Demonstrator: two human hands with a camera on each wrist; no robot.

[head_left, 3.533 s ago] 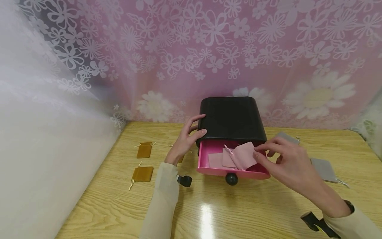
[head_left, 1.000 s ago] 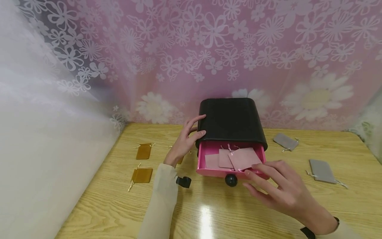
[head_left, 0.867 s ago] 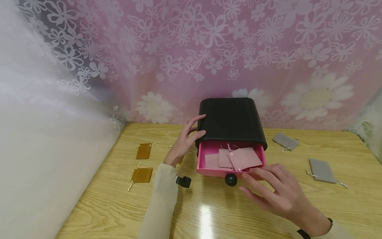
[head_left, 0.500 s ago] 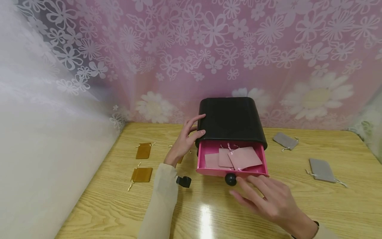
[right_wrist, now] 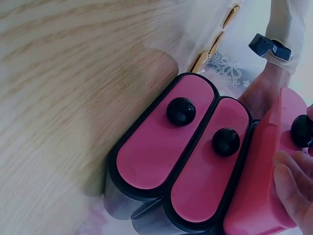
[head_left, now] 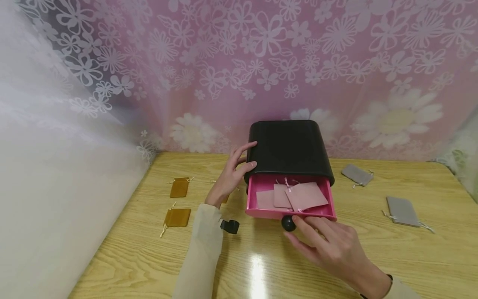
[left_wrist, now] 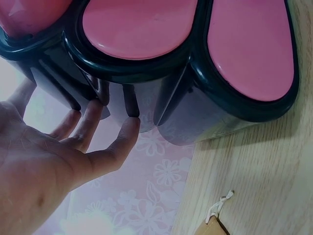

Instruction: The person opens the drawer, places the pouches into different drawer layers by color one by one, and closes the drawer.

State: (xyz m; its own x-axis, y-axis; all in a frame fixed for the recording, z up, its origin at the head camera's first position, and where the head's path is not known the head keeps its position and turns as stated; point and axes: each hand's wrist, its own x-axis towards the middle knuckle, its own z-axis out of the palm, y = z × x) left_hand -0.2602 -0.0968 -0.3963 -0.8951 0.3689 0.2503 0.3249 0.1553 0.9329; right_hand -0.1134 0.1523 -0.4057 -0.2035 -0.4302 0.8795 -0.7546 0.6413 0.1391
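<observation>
Here's the pink drawer [head_left: 263, 214], standing part-way out of the black case [head_left: 289, 149], pink pouches [head_left: 308, 196] overlapping inside, one cord end right by the front wall. On the drawer's front sits the knob [head_left: 288, 223], and your right hand [head_left: 332, 246] is on it: index fingertip against its side, thumb beneath, pinching it, the remaining fingers close along the drawer front. The step looks like working the drawer by that knob, so move it straight and level; a sideways pull could make it bind. Mind the pouches: anything rising above the rim could catch.

Out to your left hand [head_left: 230, 177], fingers spread, thumb and fingertips braced on the case's left side. Good support; press evenly, since two shut drawers [right_wrist: 210, 161] sit below and the stack could shift. Farther out, brown pouches [head_left: 177, 218] lie left, grey pouches [head_left: 403, 211] right, both away from your work.
</observation>
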